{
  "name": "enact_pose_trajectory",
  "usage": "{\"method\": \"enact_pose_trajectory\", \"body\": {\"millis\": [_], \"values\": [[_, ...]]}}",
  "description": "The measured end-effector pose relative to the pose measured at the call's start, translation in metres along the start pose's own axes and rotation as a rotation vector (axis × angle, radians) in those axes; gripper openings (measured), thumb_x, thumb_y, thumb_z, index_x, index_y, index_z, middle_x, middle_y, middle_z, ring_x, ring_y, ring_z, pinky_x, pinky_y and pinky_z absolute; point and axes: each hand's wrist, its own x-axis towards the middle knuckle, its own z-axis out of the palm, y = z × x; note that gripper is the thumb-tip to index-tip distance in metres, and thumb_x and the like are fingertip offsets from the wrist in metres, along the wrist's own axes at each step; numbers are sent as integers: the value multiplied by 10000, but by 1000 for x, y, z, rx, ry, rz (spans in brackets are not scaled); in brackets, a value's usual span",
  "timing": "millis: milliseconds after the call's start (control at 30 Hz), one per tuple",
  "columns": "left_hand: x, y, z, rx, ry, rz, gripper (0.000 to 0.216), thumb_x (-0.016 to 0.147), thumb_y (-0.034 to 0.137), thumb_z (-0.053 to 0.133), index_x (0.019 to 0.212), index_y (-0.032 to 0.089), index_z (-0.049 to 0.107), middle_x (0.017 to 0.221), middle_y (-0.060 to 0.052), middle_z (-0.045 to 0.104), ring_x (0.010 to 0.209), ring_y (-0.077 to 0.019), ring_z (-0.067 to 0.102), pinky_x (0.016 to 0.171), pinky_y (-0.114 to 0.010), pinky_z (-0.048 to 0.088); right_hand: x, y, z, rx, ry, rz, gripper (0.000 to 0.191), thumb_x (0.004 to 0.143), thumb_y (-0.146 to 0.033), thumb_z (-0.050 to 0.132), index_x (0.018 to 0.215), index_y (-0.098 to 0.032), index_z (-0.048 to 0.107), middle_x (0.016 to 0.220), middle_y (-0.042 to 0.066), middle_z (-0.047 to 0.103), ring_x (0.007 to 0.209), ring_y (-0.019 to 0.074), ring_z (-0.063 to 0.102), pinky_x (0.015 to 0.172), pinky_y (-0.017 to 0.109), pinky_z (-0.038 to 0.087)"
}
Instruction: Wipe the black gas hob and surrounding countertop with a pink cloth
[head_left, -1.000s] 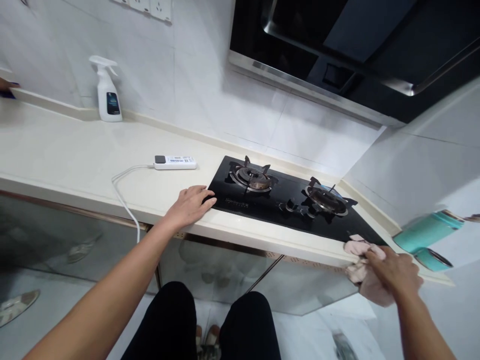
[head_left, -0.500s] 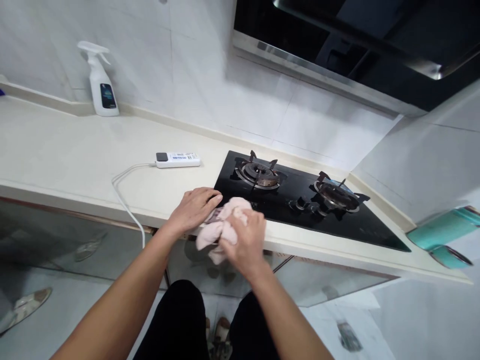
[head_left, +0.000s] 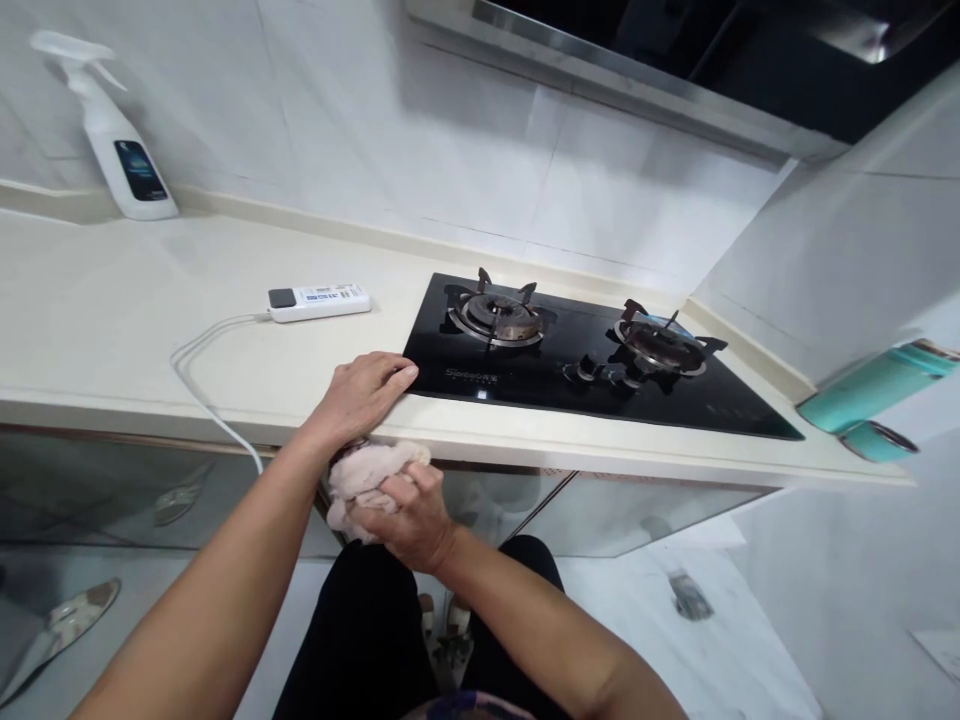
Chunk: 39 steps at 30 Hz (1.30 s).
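My right hand (head_left: 411, 512) is closed round a bunched pale pink cloth (head_left: 367, 480), just below the counter's front edge and close to the cabinet front. Part of the cloth is hidden by my fingers. My left hand (head_left: 361, 398) lies flat on the cream countertop (head_left: 150, 300), fingers stretched out, its fingertips at the near left corner of the black gas stove (head_left: 517, 382). Nothing is in the left hand.
A white power strip (head_left: 321, 303) with a cable hanging over the edge lies left of the stove. Against the wall stands a white spray bottle (head_left: 127, 160). Teal canisters (head_left: 870, 390) are at the right end. A range hood (head_left: 637, 90) overhangs the stove.
My right hand has carried the cloth down and left, from the counter edge by the stove to below the edge. The left hand stays by the stove's corner. The view has shifted somewhat.
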Motion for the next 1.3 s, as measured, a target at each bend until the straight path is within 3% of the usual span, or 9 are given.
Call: {"method": "enact_pose_trajectory", "body": {"millis": [167,300,500,633,733,833,900,1000,1300], "values": [[-1,0,1,55,-9,12,514,971,610,410,1198,268,719,1359,-59,699,1310,-313,601,1130,-478,417,-4,19,23,-27,-68,-228,112,1002,-322,672,1083,-390,712,1237,-32,620,1139,191,422,968,357,341],[-1,0,1,79,-22,6,539,946,638,439,1238,270,702,1375,-63,683,1311,-318,595,1133,-483,416,-10,38,7,-64,-119,-228,93,1017,-292,654,1064,-347,713,1302,-32,624,1174,189,419,953,355,340],[-2,5,-2,98,-64,-42,580,932,655,447,1260,250,701,1360,-85,683,1220,-324,626,1108,-498,435,-57,72,-62,-121,-80,-5,152,936,-283,771,1062,-359,733,1209,4,619,1149,203,440,924,330,380],[-5,7,-3,84,-67,-44,561,944,660,458,1262,262,695,1373,-75,677,1194,-310,626,1126,-491,421,-107,106,-134,-201,-39,217,87,910,-227,769,969,-289,754,1125,66,570,1083,241,467,889,373,431],[-6,10,-2,75,-69,-43,540,948,644,474,1267,263,686,1389,-74,668,1210,-316,618,1149,-508,397,-139,130,-185,-307,-125,364,65,928,-234,708,882,-248,752,1051,87,522,952,242,496,774,406,427],[-8,13,-2,71,-68,-59,515,951,630,481,1259,269,681,1396,-75,661,1256,-332,595,1177,-535,356,-153,138,-206,-385,-74,437,80,917,-246,690,858,-226,740,1049,96,479,966,273,509,764,447,426],[-8,15,-1,68,-68,-64,508,956,626,484,1261,267,676,1403,-79,655,1294,-338,570,1181,-536,344,-151,129,-198,-368,-20,463,53,893,-223,695,917,-228,743,1080,96,465,999,287,504,803,473,444],[-10,16,-1,58,-72,-58,510,967,618,483,1275,254,666,1407,-86,647,1309,-336,554,1178,-529,338,-132,102,-162,-265,-10,440,172,902,-174,640,1018,-244,747,1166,108,472,1082,299,502,896,511,456],[-13,13,1,17,-46,-27,449,985,560,509,1259,247,678,1347,-74,673,1259,-315,575,1150,-523,352,-21,4,10,-24,-168,32,214,966,-251,707,1167,-322,722,1313,32,643,1242,232,466,1054,403,344]]}}
